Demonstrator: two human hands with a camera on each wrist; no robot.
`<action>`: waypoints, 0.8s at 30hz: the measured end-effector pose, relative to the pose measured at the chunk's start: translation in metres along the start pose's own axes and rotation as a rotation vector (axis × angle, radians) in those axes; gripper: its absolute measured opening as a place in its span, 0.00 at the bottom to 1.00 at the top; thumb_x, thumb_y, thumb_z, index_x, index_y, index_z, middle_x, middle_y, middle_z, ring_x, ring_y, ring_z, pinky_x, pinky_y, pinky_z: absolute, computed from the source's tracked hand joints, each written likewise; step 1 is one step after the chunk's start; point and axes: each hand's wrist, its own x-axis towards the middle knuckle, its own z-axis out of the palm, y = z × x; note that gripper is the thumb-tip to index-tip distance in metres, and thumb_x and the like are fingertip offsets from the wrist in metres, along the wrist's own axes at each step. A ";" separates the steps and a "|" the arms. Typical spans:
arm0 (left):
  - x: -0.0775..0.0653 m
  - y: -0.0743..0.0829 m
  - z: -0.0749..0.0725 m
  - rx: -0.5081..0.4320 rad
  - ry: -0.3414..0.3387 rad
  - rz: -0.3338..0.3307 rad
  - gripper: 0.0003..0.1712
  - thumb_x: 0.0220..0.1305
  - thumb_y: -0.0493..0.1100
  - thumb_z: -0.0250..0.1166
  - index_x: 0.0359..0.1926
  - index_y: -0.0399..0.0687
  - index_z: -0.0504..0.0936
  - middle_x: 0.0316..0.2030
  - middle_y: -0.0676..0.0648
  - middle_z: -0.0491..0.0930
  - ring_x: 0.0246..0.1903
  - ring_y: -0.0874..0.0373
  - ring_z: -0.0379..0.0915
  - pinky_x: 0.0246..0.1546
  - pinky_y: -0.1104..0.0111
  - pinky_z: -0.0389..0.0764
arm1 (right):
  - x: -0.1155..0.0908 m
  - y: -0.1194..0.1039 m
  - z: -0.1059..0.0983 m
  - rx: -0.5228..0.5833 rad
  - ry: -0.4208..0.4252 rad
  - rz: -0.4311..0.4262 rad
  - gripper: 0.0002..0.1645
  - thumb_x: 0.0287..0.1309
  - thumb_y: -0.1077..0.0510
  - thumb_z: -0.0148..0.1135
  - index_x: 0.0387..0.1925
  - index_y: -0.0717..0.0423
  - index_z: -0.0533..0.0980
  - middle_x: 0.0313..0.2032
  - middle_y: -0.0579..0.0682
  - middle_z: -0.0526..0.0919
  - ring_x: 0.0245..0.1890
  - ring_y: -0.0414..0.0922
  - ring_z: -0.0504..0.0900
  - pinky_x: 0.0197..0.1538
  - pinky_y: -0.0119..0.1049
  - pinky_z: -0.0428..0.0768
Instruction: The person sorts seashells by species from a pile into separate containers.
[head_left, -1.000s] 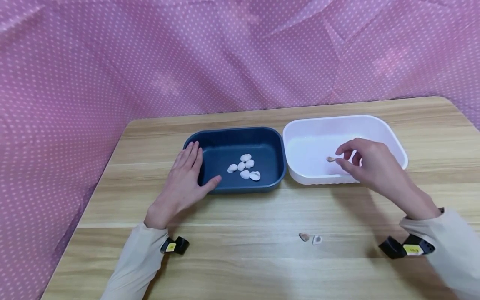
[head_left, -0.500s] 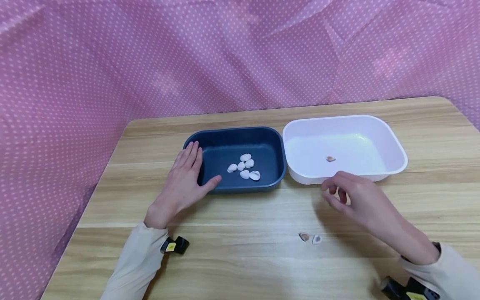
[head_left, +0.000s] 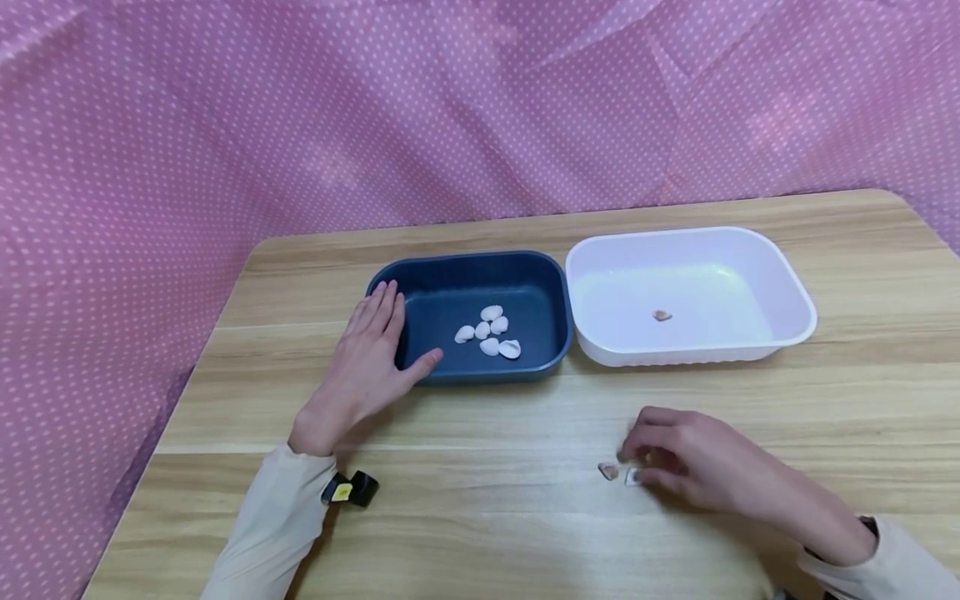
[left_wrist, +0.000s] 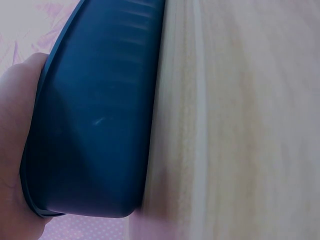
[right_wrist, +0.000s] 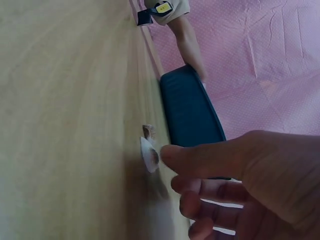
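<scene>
My left hand (head_left: 365,354) rests with straight fingers over the left rim of a dark blue bin (head_left: 487,377). Several white seashells (head_left: 482,331) lie together on that bin's floor. On the table, my right hand (head_left: 693,462) hovers at a whitish seashell (right_wrist: 149,155), thumb tip close beside it and fingers loosely bent, with a gap between thumb and fingers. A brown seashell (head_left: 608,472) lies just left of the whitish one. Inside a white bin (head_left: 686,356) lies another brown seashell (head_left: 662,315).
Both bins stand side by side near the back of the wooden table (head_left: 480,533). Behind the table hangs a pink dotted cloth (head_left: 450,108). Bare wood spreads in front of the bins.
My right hand has let go of a brown seashell in the white bin and moved back toward the two seashells on the table. My left hand has stayed on the dark blue bin.
</scene>
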 end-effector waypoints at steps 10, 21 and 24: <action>0.000 0.001 -0.001 0.001 -0.008 -0.010 0.57 0.63 0.75 0.45 0.74 0.34 0.46 0.76 0.40 0.37 0.75 0.50 0.26 0.73 0.55 0.35 | -0.004 -0.002 0.005 -0.090 -0.021 0.089 0.11 0.51 0.48 0.72 0.28 0.38 0.75 0.29 0.31 0.70 0.25 0.28 0.67 0.26 0.25 0.69; 0.000 0.002 -0.001 0.007 -0.011 -0.015 0.57 0.63 0.74 0.47 0.74 0.35 0.46 0.76 0.40 0.37 0.75 0.49 0.27 0.73 0.55 0.35 | -0.007 0.000 0.003 -0.027 -0.046 0.073 0.15 0.47 0.55 0.75 0.38 0.42 0.81 0.37 0.34 0.77 0.28 0.29 0.69 0.29 0.26 0.72; 0.000 0.002 -0.001 0.012 -0.010 -0.016 0.56 0.63 0.73 0.47 0.74 0.35 0.46 0.76 0.40 0.37 0.75 0.49 0.27 0.73 0.54 0.36 | -0.008 0.002 0.006 -0.010 -0.021 0.037 0.14 0.47 0.58 0.74 0.37 0.42 0.80 0.36 0.34 0.77 0.27 0.27 0.68 0.27 0.24 0.70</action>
